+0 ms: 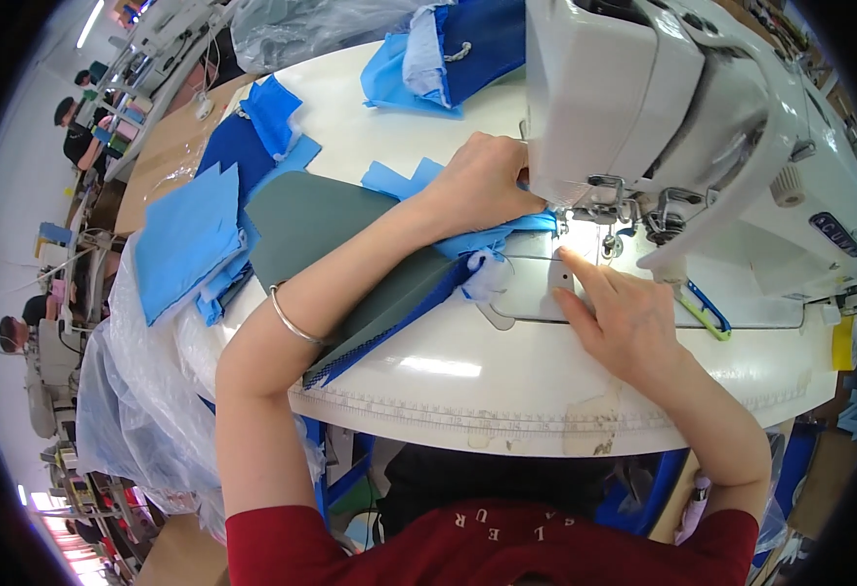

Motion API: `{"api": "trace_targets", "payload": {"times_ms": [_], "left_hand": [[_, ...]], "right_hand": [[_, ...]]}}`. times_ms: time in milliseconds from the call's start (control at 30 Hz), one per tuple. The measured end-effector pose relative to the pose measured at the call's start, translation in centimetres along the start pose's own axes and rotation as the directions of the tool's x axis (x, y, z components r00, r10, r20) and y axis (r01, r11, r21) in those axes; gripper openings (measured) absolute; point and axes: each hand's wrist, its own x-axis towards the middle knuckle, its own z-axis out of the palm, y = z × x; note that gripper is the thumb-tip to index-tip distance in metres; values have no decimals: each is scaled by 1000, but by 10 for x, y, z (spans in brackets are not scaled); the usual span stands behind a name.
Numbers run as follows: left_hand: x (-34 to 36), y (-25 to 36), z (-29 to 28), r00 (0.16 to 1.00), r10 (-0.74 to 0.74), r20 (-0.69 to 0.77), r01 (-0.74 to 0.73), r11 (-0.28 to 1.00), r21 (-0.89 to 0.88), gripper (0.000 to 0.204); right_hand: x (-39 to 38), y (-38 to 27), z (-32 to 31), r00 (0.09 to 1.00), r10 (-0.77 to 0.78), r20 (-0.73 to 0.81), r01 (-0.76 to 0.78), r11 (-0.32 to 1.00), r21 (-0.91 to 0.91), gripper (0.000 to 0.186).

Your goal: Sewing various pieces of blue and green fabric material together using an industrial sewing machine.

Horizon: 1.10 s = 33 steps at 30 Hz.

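Note:
A white sewing machine (614, 107) stands over the table at the right. My left hand (487, 186) is curled beside its presser foot, gripping light blue fabric (492, 234) that runs up to the needle area; some of its fingertips are hidden by the machine head. My right hand (628, 317) rests on the metal plate (531, 283) in front of the needle, index finger stretched out and thumb apart, holding nothing. Under my left forearm lies a grey-green panel (321, 220) with a dark blue underside, joined or next to the light blue fabric; white fluffy material (487, 278) shows at its edge.
Folded light blue pieces (189, 239) lie at the left, and more blue fabric (472, 59) lies at the back. A blue and green thread snipper (707, 313) sits right of my right hand. Clear plastic sheeting (145, 391) hangs at the left. People work at machines far left.

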Motion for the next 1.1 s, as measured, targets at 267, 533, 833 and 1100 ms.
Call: {"api": "trace_targets", "payload": {"times_ms": [267, 533, 833, 1100], "left_hand": [[-33, 21, -43, 966, -249, -71, 244, 967, -69, 17], [-42, 30, -60, 980, -165, -112, 158, 985, -64, 17], [-86, 61, -112, 903, 188, -387, -16, 914, 406, 24], [-133, 51, -121, 897, -6, -442, 208, 888, 410, 24]], "right_hand": [[0, 3, 3, 997, -21, -69, 19, 1000, -21, 38], [3, -1, 2, 996, -24, -89, 27, 999, 32, 34], [1, 3, 4, 991, -16, -133, 22, 999, 43, 31], [-2, 2, 3, 994, 6, -105, -2, 999, 41, 29]]}}
